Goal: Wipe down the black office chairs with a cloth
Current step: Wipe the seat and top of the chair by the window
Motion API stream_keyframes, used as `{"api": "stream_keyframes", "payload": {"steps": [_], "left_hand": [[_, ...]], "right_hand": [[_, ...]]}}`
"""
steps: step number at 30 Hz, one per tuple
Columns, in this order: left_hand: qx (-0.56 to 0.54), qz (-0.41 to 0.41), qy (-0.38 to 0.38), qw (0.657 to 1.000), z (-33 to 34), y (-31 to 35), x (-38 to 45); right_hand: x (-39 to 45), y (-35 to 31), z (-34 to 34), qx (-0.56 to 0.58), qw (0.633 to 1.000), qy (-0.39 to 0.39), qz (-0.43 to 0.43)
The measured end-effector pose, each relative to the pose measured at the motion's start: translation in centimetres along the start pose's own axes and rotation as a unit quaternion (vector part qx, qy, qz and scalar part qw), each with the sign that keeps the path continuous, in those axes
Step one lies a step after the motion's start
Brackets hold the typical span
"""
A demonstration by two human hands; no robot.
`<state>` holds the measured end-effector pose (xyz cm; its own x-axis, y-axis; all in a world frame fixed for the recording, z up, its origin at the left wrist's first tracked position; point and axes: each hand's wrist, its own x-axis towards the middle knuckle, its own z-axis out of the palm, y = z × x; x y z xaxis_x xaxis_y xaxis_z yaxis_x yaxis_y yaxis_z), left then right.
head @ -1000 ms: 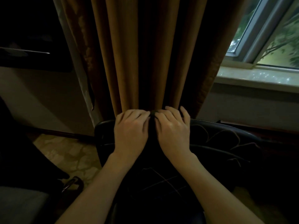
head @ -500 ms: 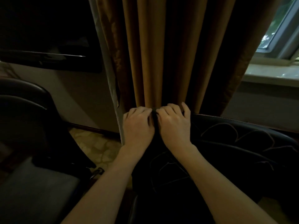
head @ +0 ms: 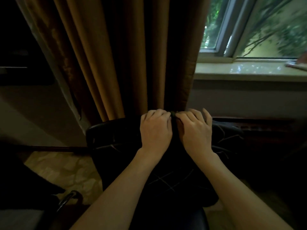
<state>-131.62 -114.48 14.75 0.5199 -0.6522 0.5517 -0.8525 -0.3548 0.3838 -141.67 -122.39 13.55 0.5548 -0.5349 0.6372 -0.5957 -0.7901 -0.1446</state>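
- A black office chair [head: 116,138] is seen from above and behind, its backrest top standing just in front of a brown curtain [head: 103,63].
- A dark cloth [head: 172,163] with thin pale lines is draped over the top of the chair and hangs down the near side of the backrest; in the dim light, its edges are hard to separate from the black upholstery.
- The left hand [head: 155,130] is laid on the cloth at the chair's top edge, its fingers curled over the far rim and bunching the fabric.
- The right hand [head: 196,131] is set just beside the left on the same top edge, with the index finger and thumb drawn in on a small fold of cloth [head: 173,113] between the two hands, while the outer fingers are spread and raised.
- Both forearms are extended across the chair from the lower edge of the view.
- A window [head: 249,30] with a pale sill [head: 245,70] is seen to the right of the chair, beyond the curtain, with blurred greenery outside.
- A patch of patterned floor [head: 63,173] is lit to the left of the chair.
- A curved metal part [head: 66,200] is visible low to the left of the chair, beside a dark shape that cannot be made out.
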Motion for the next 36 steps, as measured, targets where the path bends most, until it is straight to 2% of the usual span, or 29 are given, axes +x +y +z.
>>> {"api": "stream_keyframes", "payload": {"steps": [4, 8, 16, 20, 25, 28, 36], "left_hand": [[0.002, 0.028, -0.004, 1.0, 1.1, 1.4, 0.1], [0.028, 0.028, 0.004, 0.999, 0.2, -0.5, -0.2], [0.049, -0.058, 0.056, 0.996, -3.7, -7.8, -2.1], [0.07, -0.079, 0.058, 0.993, -4.5, -8.4, -2.3], [0.061, -0.068, 0.069, 0.993, -3.2, -5.6, -1.6], [0.044, -0.051, 0.046, 0.997, -1.4, -2.5, -0.6], [-0.013, 0.063, -0.016, 0.998, 4.7, 8.3, 0.5]], "right_hand": [[-0.5, 1.6, -0.5, -0.002, 1.0, 0.01, 0.016], [0.0, -0.9, 0.5, 0.018, 0.999, 0.019, 0.019], [1.2, -9.3, 1.9, 0.064, 0.998, -0.012, -0.024], [1.2, -11.0, 2.3, 0.074, 0.996, -0.02, -0.038], [1.3, -6.6, 1.6, 0.052, 0.998, -0.01, -0.046], [1.1, -3.2, 0.7, 0.046, 0.999, -0.007, -0.028], [-2.2, 9.0, -2.6, 0.028, 0.997, 0.008, 0.066]]}}
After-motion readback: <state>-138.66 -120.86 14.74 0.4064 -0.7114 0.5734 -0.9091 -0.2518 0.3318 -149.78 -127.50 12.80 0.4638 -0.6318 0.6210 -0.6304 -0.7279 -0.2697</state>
